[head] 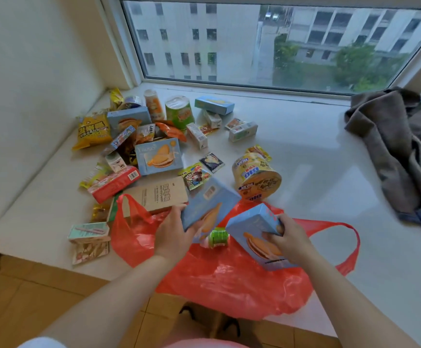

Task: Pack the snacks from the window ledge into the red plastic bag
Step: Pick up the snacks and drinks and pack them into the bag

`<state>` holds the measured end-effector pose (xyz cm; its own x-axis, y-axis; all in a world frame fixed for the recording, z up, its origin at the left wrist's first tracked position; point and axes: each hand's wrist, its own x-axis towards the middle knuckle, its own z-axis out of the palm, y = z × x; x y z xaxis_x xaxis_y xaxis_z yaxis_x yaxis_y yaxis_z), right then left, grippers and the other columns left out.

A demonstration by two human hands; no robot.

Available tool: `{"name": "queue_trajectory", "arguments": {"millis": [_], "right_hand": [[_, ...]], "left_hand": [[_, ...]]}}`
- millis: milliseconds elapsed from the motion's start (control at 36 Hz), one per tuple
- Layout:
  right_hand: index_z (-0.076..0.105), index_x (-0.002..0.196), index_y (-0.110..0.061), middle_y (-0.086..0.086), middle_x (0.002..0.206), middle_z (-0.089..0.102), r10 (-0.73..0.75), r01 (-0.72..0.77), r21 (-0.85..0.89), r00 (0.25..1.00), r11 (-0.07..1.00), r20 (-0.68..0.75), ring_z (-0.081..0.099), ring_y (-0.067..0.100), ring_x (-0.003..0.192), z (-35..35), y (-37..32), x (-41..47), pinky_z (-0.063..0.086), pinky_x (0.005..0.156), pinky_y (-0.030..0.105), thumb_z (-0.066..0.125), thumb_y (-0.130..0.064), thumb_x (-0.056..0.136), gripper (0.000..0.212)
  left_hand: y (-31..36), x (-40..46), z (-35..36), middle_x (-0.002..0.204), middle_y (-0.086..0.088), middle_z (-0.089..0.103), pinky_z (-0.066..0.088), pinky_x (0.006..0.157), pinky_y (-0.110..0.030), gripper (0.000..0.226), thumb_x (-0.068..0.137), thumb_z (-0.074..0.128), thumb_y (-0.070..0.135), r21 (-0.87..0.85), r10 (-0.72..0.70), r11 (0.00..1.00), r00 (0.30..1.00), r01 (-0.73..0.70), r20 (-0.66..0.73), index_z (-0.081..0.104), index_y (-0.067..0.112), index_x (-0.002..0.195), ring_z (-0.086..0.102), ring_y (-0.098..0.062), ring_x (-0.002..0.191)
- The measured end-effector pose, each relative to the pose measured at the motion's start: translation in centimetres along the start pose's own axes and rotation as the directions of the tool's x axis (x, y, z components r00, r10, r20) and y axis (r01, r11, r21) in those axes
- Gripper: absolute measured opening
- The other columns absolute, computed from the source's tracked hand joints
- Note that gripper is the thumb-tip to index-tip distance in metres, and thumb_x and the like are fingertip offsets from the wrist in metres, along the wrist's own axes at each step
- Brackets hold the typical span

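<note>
Pale stone formed the window ledge (304,156), which ran under a wide window (267,43) looking out on grey buildings and green trees, with a cream wall closing it on the left and tan floor tiles below its near edge. Snacks lay scattered across the left half of the ledge: a yellow bag (92,131) near the wall, a green tub (180,112) and an orange bottle (154,104) toward the glass, a blue biscuit box (158,156) lying flat in the middle, a red box (115,183) and a brown box (157,194) closer in, and a round yellow noodle cup (257,175) on its side just beyond the bag. A brown coat (395,149) was heaped at the far right, well apart from the snacks. The red plastic bag (229,275) lay spread at the near edge of the ledge, partly hanging over it, one handle loop at each side, with a small green and pink packet (217,237) resting on it between the hands. Both forearms reached forward over the bag. The left hand (173,232) had its fingers clenched round the lower end of a tilted blue box (210,203), and the right hand (288,236) gripped a second blue box (254,234) from its right side, both boxes held just above the bag.
</note>
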<state>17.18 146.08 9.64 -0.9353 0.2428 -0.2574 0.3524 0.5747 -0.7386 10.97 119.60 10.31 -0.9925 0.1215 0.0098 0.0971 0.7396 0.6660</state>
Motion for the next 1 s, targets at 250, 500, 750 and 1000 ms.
{"name": "queue_trajectory", "arguments": {"millis": [250,500,750,1000], "right_hand": [[0.056,0.115,-0.021,-0.002,0.104,0.053,0.001,0.057,-0.417,0.991,0.907,0.136,0.055,0.021,0.100,1.0,1.7,-1.0,0.042,0.075,0.033,0.072,-0.037,0.075,0.046],[0.052,0.119,-0.025,-0.003,0.118,0.049,0.055,0.175,-0.606,0.938,0.776,0.342,0.053,0.022,0.107,2.1,1.1,-1.0,0.042,0.082,0.033,0.065,-0.035,0.078,0.044],[0.036,0.144,-0.027,-0.002,0.131,0.041,0.045,0.219,-0.545,0.902,0.809,0.429,0.043,0.019,0.122,3.7,0.8,0.6,0.038,0.090,0.028,0.054,-0.041,0.091,0.058],[0.042,0.139,-0.027,-0.004,0.135,0.041,-0.020,0.283,-0.602,0.914,0.746,0.404,0.038,0.022,0.122,6.0,2.1,1.5,0.038,0.100,0.033,0.056,-0.046,0.088,0.056]], "left_hand": [[-4.2,-0.8,-1.0,0.094,0.005,0.058,0.039,0.063,-0.032,0.041,0.082,0.067,0.045,0.190,0.001,0.980,0.951,-0.063,0.311,0.046,0.024,0.110,0.056,-0.019,0.079],[-5.7,-1.1,-1.0,0.124,0.009,0.055,0.041,0.087,-0.030,0.048,0.086,0.058,0.053,0.362,-0.007,0.874,0.737,-0.323,0.676,0.044,0.034,0.128,0.053,-0.016,0.110],[-5.2,0.4,0.4,0.126,0.006,0.050,0.015,0.111,-0.036,0.054,0.092,0.035,0.060,0.506,0.068,0.637,0.696,-0.582,0.714,0.037,0.032,0.139,0.033,-0.018,0.124],[-7.2,0.1,2.0,0.114,0.002,0.059,0.022,0.113,-0.048,0.061,0.089,0.022,0.057,0.639,0.128,0.454,0.755,-0.621,0.643,0.058,0.023,0.124,0.048,-0.021,0.119]]}}
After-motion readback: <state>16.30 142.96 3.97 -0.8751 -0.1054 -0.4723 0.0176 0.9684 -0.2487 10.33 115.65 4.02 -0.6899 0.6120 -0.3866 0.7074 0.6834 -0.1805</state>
